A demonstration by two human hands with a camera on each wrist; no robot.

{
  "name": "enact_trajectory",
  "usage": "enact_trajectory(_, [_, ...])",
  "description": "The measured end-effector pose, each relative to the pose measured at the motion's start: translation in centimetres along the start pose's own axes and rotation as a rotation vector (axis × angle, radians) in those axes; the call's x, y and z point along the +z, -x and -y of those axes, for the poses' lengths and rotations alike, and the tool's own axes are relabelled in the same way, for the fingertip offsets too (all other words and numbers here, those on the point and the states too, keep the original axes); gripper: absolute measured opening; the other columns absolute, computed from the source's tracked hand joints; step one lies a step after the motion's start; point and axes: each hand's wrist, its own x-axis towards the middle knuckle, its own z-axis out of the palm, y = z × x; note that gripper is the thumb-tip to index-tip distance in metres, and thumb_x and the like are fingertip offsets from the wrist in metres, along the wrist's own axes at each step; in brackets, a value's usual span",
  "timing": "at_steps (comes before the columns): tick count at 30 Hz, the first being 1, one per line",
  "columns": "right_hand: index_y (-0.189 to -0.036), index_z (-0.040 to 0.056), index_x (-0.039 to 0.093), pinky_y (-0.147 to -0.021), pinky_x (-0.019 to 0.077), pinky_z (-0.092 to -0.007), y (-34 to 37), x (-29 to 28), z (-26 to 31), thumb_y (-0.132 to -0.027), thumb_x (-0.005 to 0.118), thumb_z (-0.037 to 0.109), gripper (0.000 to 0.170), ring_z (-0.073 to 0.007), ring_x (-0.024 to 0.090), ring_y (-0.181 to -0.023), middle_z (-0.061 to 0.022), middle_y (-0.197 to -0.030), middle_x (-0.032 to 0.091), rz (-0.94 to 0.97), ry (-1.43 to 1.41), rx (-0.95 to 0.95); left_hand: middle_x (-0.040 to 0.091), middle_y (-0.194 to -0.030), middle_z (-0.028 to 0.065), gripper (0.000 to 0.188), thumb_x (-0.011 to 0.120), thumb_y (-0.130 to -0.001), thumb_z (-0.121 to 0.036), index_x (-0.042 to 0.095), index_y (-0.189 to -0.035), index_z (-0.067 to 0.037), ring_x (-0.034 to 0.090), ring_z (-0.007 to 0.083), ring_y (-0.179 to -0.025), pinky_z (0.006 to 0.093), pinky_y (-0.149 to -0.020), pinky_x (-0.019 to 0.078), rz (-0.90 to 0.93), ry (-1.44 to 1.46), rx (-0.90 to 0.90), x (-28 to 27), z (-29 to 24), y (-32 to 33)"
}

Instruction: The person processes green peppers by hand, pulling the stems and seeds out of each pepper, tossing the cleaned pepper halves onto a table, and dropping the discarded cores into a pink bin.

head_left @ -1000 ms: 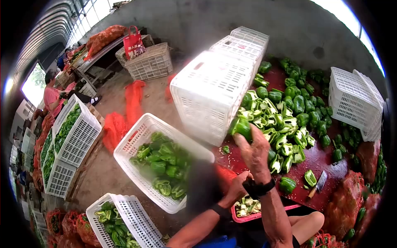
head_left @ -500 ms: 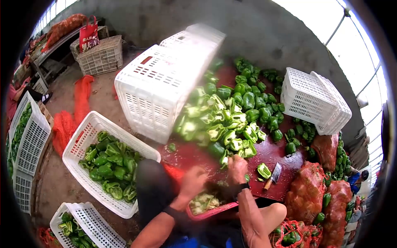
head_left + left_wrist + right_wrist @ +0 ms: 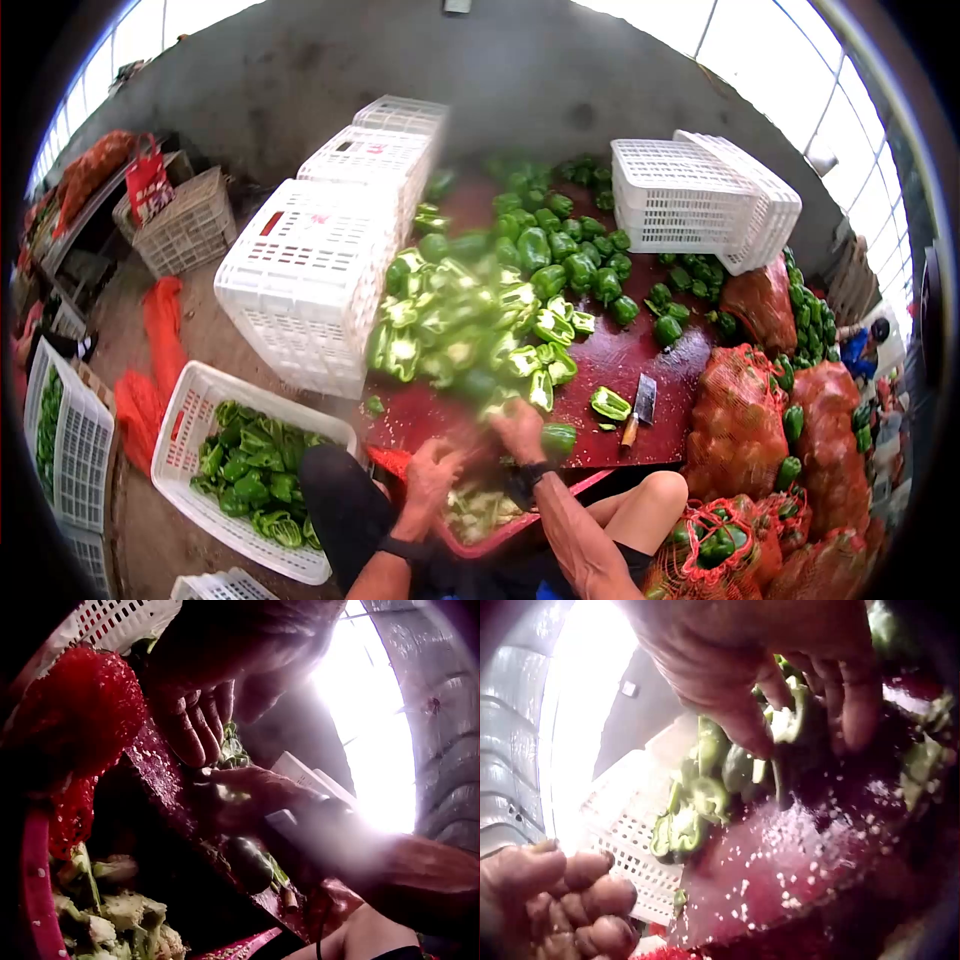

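My right hand (image 3: 518, 432) is low over the near edge of the red board (image 3: 590, 365). In the right wrist view, its thumb and fingers hold a cut green bell pepper (image 3: 786, 724) with pale flesh showing. Loosely curled, with nothing in it, my left hand (image 3: 432, 472) hovers left of the right one, above a pink tub (image 3: 478, 548) of pepper cores (image 3: 131, 919). A heap of cut peppers (image 3: 440, 310) lies just beyond the hands. Close by my right hand sits a green pepper (image 3: 557, 440). A pepper half (image 3: 610, 403) and a wooden-handled knife (image 3: 640, 408) lie to the right.
Whole peppers (image 3: 580, 270) are piled behind the cut heap. White crates (image 3: 300, 270) flank the board at left, and more crates (image 3: 680, 200) stand at back right. A crate of pepper pieces (image 3: 175, 480) is by my left knee. Red mesh sacks (image 3: 740, 430) stand at right.
The whole pepper my right hand held up over the heap is no longer in that raised grip. That hand came down to the board's near edge. The head view turned right.
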Motion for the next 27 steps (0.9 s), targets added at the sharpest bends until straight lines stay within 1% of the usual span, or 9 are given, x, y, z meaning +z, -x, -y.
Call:
enact_trajectory(3, [-0.093,0.0002,0.067,-0.07,0.0521,-0.0348,0.9,-0.3,-0.7,-0.077,0.075,0.021,0.027,-0.0196,0.064,-0.074,-0.0132,-0.082,0.069,0.095,-0.239,0.129,0.067,-0.091,0.012,0.02,0.063,-0.096,-0.012,0.058,-0.11,0.0,0.067,0.017,-0.072,0.0279,-0.059,0.0564,0.006,0.109,-0.075,-0.3,0.6,-0.2])
enact_trajectory(9, [-0.092,0.0018,0.066,-0.067,0.0513,-0.0319,3.5,-2.4,2.4,-0.082,0.066,0.006,0.011,-0.0152,0.062,-0.071,-0.0098,-0.079,0.068,0.147,-0.309,-0.069,0.064,-0.103,0.0166,0.033,0.062,-0.099,-0.021,0.051,-0.124,-0.001,0.068,0.0218,-0.074,0.0307,-0.056,0.0589,-0.045,0.358,-0.225,-0.6,0.9,-1.0])
enact_trajectory(10, [-0.092,0.0027,0.065,-0.069,0.0519,-0.0344,3.7,-2.7,2.6,-0.082,0.064,0.004,0.01,-0.0206,0.064,-0.073,-0.0119,-0.081,0.067,0.215,-0.296,-0.095,0.063,-0.109,0.0186,0.05,0.057,-0.1,-0.042,0.049,-0.128,0.0,0.068,0.0279,-0.084,0.0414,-0.063,0.0611,-0.06,0.273,-0.199,-0.7,0.7,-1.0])
enact_trajectory(14, [-0.093,0.0031,0.063,-0.074,0.0522,-0.0414,4.1,-5.6,6.1,-0.082,0.063,0.0,0.011,-0.0378,0.063,-0.086,-0.0185,-0.092,0.063,0.443,-0.153,-0.548,0.064,-0.117,0.0154,0.081,0.034,-0.097,-0.072,0.051,-0.135,-0.002,0.065,0.0332,-0.102,0.061,-0.088,0.0535,0.029,0.435,-0.384,-1.0,-1.8,-0.8])
enact_trajectory(15, [-0.093,0.0042,0.063,-0.075,0.0524,-0.0435,4.3,-6.2,7.2,-0.082,0.062,-0.001,0.012,-0.0403,0.062,-0.09,-0.0181,-0.095,0.062,0.504,-0.117,-0.578,0.066,-0.118,0.0137,0.078,0.035,-0.097,-0.071,0.057,-0.131,-0.004,0.066,0.031,-0.104,0.0561,-0.094,0.0526,0.141,0.548,-0.39,-1.0,-3.4,-0.2])
enact_trajectory(17, [-0.084,0.0082,0.056,-0.067,0.0492,-0.0461,4.4,-5.6,7.7,-0.07,0.085,0.028,0.038,-0.0356,0.059,-0.078,-0.0133,-0.083,0.057,0.449,-0.14,-0.736,0.068,-0.118,0.0136,0.074,0.037,-0.098,-0.068,0.063,-0.123,-0.004,0.066,0.0289,-0.106,0.0498,-0.098,0.0519,0.236,0.774,-0.36,-0.5,-3.2,-0.1])
enact_trajectory(21, [-0.086,0.008,0.058,-0.067,0.0494,-0.0466,5.7,-4.6,8.0,-0.077,0.075,0.022,0.024,-0.0353,0.059,-0.076,-0.0137,-0.084,0.058,0.269,-0.124,-0.712,0.068,-0.116,0.0091,0.059,0.043,-0.1,-0.06,0.064,-0.12,-0.008,0.065,0.0252,-0.106,0.043,-0.092,0.0548,0.244,0.797,-0.335,-0.7,-2.8,-0.3])
enact_trajectory(25, [-0.101,0.0059,0.069,-0.083,0.0535,-0.0418,7.8,-4.8,9.4,-0.083,0.068,0.011,0.019,-0.0325,0.064,-0.096,-0.0154,-0.1,0.068,0.154,-0.082,-0.391,0.068,-0.109,0.0066,0.042,0.049,-0.102,-0.044,0.064,-0.116,-0.007,0.065,0.0215,-0.1,0.0385,-0.087,0.054,0.291,0.812,-0.241,-0.3,-3.0,0.0])
enact_trajectory(27, [-0.094,0.0052,0.067,-0.072,0.052,-0.0438,8.0,-4.0,9.0,-0.082,0.069,0.024,0.022,-0.0333,0.064,-0.082,-0.0158,-0.087,0.066,0.125,-0.024,-0.364,0.066,-0.111,0.0095,0.04,0.052,-0.101,-0.038,0.062,-0.121,-0.005,0.063,0.023,-0.103,0.0386,-0.09,0.053,0.268,0.799,-0.212,-0.1,-3.0,0.6])
